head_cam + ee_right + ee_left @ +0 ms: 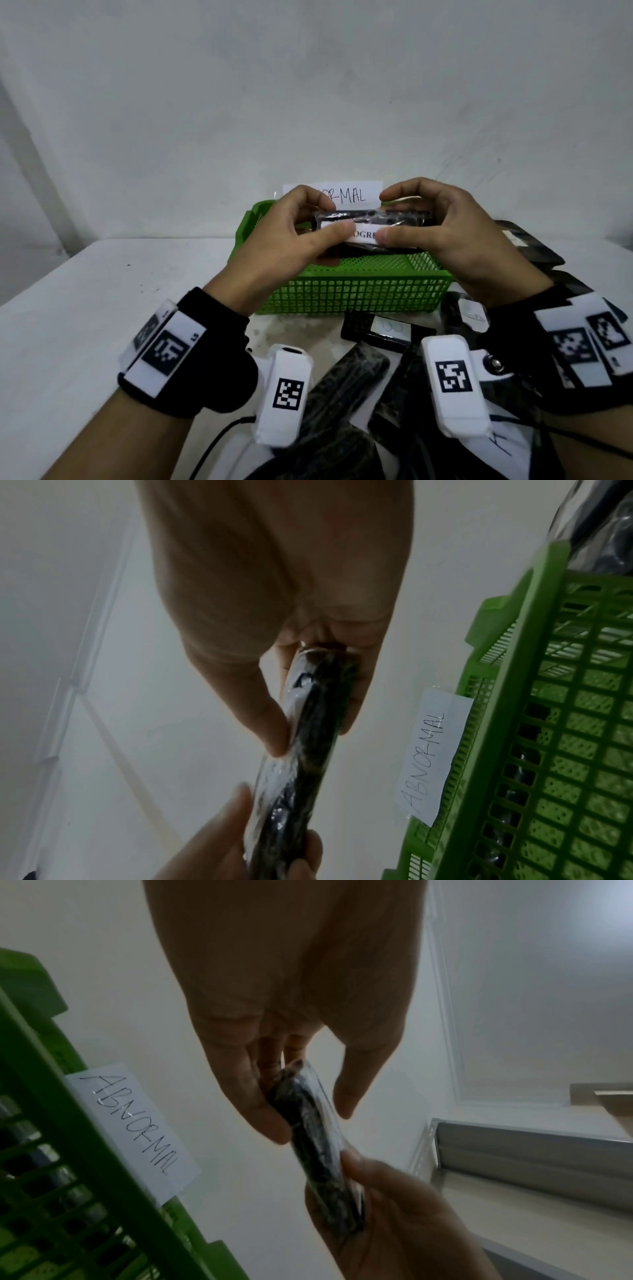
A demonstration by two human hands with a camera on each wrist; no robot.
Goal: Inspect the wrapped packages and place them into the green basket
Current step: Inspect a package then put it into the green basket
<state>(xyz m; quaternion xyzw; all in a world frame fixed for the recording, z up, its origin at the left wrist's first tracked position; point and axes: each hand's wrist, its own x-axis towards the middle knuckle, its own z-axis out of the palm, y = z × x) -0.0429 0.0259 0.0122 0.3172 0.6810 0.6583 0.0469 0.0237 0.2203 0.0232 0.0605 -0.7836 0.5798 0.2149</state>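
A flat black package (371,222) in clear wrap with a white printed label is held level above the green basket (359,294). My left hand (301,226) pinches its left end, thumb on the label and fingers behind. My right hand (421,219) pinches the right end the same way. The left wrist view shows the package (318,1145) edge-on between my left hand (291,1096) and my right hand (394,1204). The right wrist view shows the package (308,737) in my right hand (308,718), with my left hand (257,831) at its far end.
A paper tag reading ABNORMAL (133,1131) is taped to the basket's far wall (514,723). Several more wrapped black packages (373,332) lie on the white table (102,308) in front of and right of the basket. A cable (219,442) runs below my left wrist.
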